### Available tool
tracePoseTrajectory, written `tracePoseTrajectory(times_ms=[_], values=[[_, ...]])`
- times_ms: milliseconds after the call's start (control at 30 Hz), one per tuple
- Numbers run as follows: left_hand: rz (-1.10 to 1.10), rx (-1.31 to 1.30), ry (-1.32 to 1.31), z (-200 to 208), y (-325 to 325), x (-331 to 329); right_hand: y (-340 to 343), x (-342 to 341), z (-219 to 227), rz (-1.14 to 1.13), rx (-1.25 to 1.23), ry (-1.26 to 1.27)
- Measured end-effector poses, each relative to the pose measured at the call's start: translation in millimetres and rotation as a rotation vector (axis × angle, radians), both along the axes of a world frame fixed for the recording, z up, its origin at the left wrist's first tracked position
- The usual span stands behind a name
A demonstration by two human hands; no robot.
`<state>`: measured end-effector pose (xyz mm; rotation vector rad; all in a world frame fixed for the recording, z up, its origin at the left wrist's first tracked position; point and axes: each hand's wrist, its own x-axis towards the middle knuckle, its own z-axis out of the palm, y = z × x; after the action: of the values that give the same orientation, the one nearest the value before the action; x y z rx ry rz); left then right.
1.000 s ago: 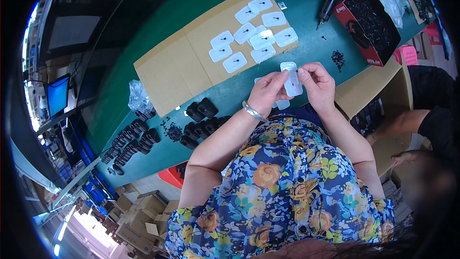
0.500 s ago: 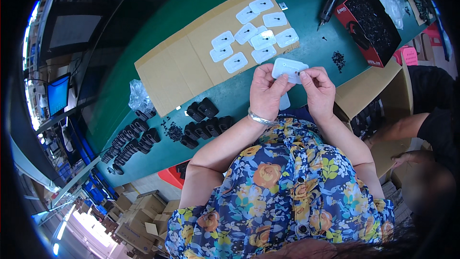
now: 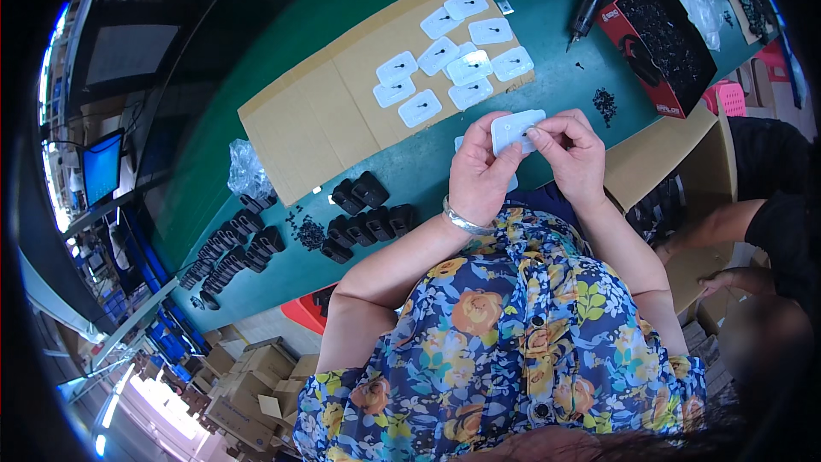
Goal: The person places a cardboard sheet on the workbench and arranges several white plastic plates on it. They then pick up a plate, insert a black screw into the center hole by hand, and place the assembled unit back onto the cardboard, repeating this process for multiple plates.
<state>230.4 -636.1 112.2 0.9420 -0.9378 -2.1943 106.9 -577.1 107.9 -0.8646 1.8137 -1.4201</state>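
Note:
Close in front of my body, my left hand (image 3: 481,178) grips a white rounded-corner plastic plate (image 3: 510,127) by its near edge, thumb on top. My right hand (image 3: 577,158) is closed at the plate's right side, its thumb and forefinger pinching a tiny black part (image 3: 526,133) against the plate's face. What the part is exactly is too small to tell. Partly hidden beneath my hands lies another white plate (image 3: 513,183). Beyond them, several like plates (image 3: 420,109), each with a small black piece on it, are spread over a flat cardboard sheet (image 3: 321,111).
Black plastic housings (image 3: 369,189) stand in rows at the left, beside a pile of small black parts (image 3: 308,233). At the right are another small pile (image 3: 605,107), an electric screwdriver (image 3: 592,0) and a red-and-black box (image 3: 658,43) of black pieces. A co-worker's arm (image 3: 710,231) reaches into a carton (image 3: 671,162).
Both hands have shifted slightly to the right with the plate, which is now tilted more steeply. More of the plate underneath shows at the left of my hands.

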Motion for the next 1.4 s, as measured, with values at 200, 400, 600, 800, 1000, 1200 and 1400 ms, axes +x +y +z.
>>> tracePoseTrajectory(times_ms=[200,400,600,800,1000,1200,1400], values=[[-0.010,-0.116,-0.008,2.6,0.9,-1.4,-3.3,0.1,6.8,-0.019,0.016,0.200],[0.015,-0.152,-0.011,4.2,2.8,-3.1,-3.9,0.4,11.2,-0.022,0.008,0.445],[0.022,-0.081,-0.010,1.1,1.2,-2.6,-6.2,-0.7,16.6,0.040,-0.018,0.526],[0.064,-0.166,-0.032,-4.8,-1.4,-3.5,-6.2,6.6,11.0,0.001,-0.044,0.537],[-0.002,-0.329,-0.134,-16.0,-6.4,3.6,-3.3,9.7,7.0,0.011,-0.049,0.481],[0.043,-0.171,-0.064,-13.5,-8.3,2.8,-1.9,0.0,7.2,-0.129,-0.087,-0.328],[0.034,-0.163,-0.066,-15.2,-7.8,4.9,3.4,-11.1,-4.8,0.157,0.037,-0.516]])
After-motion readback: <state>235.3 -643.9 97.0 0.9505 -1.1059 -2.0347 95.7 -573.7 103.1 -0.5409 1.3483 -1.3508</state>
